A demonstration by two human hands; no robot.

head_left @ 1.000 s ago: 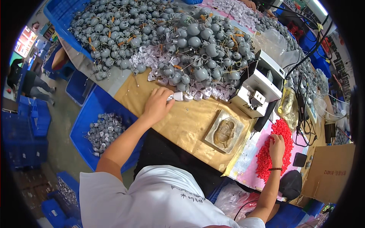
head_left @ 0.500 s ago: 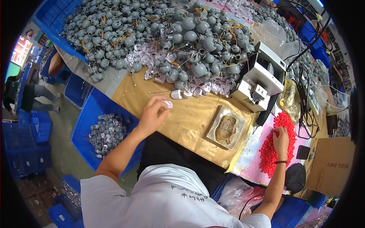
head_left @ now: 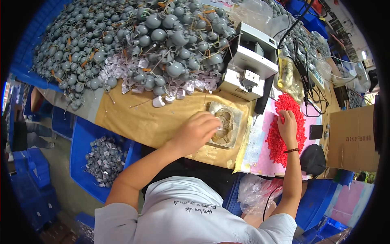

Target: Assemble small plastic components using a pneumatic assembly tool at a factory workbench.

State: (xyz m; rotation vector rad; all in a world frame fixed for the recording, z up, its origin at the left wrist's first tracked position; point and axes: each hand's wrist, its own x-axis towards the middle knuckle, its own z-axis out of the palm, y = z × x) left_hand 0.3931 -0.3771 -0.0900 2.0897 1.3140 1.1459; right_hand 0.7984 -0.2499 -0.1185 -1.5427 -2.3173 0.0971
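Observation:
My left hand [head_left: 196, 133] is closed in a pinch at the left side of a square metal block [head_left: 237, 137] with a shaped hollow. A small white plastic piece [head_left: 219, 127] shows at its fingertips, over the hollow. Farther right, my right hand [head_left: 288, 125] reaches into a heap of small red plastic pieces [head_left: 277, 143]. Its fingers are bent together among them, and whatever they pinch is hidden.
Grey round parts with wires [head_left: 81, 49] are heaped along the back, white plastic pieces [head_left: 115, 67] among them. A white and black machine [head_left: 254, 61] stands behind the block. At left, a blue bin [head_left: 77, 162] holds more grey parts. A cardboard box [head_left: 351, 138] stands far right.
My left hand has moved right with the white piece, from the bare tabletop to the metal block. My right hand stays at the red heap. The whole view has shifted.

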